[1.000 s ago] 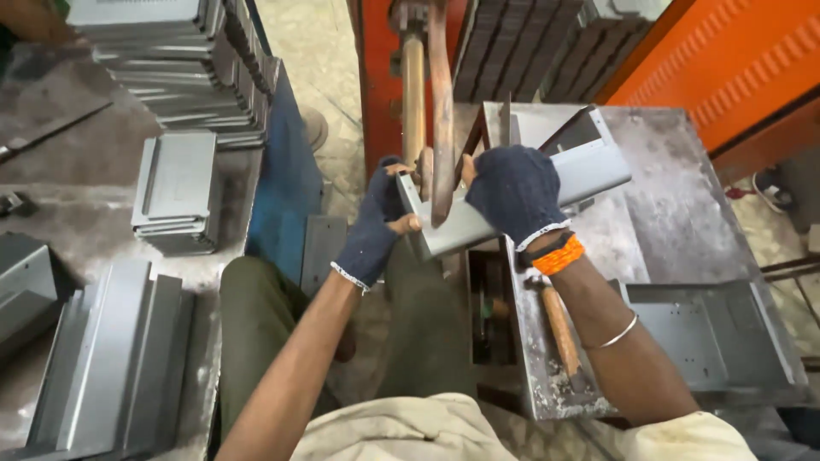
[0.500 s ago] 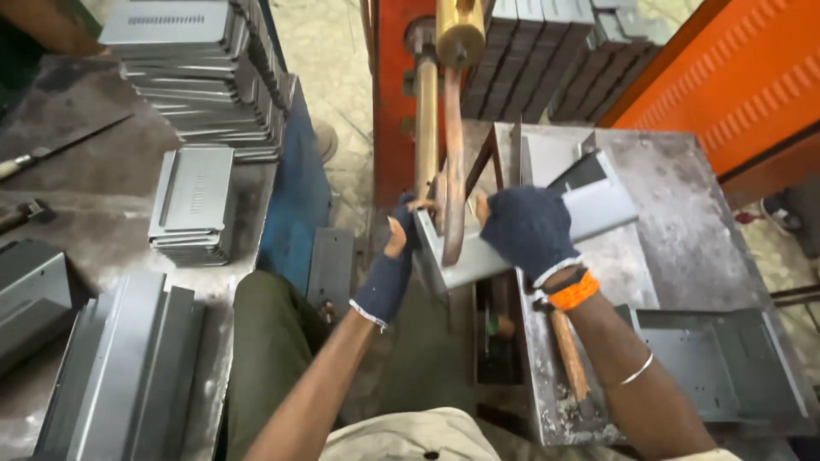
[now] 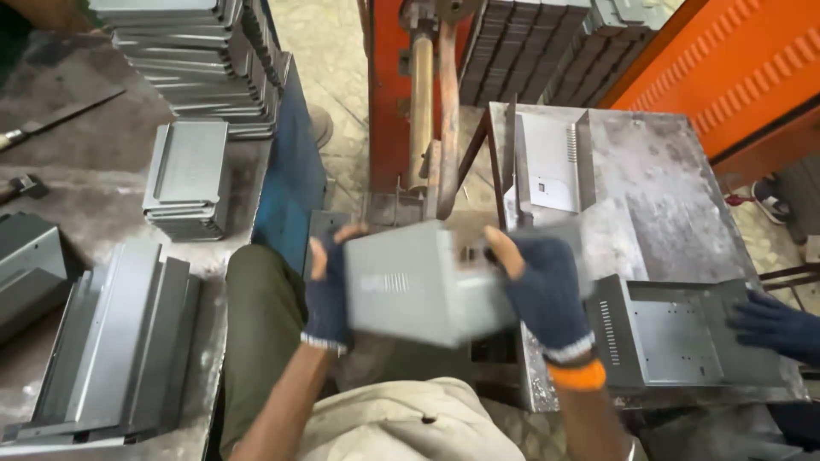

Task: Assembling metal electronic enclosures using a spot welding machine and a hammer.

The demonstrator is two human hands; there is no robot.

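Both my gloved hands hold a grey bent sheet-metal box (image 3: 418,286) in front of my chest, blurred with motion. My left hand (image 3: 327,290) grips its left edge and my right hand (image 3: 542,294) grips its right side. The box sits below the copper-coloured arms of a red spot-welding machine (image 3: 431,111), clear of them.
A metal table (image 3: 658,179) on the right carries a flat grey chassis (image 3: 675,329), touched by another person's gloved hand (image 3: 773,324), and an upright panel (image 3: 547,162). Stacks of grey panels (image 3: 184,183) and folded pieces (image 3: 120,341) lie on the left bench. An orange cabinet (image 3: 735,60) stands far right.
The metal piece was up between the welder's arms; now both hands have drawn it down and toward me and turned it. Another person's hand has come in at the right.
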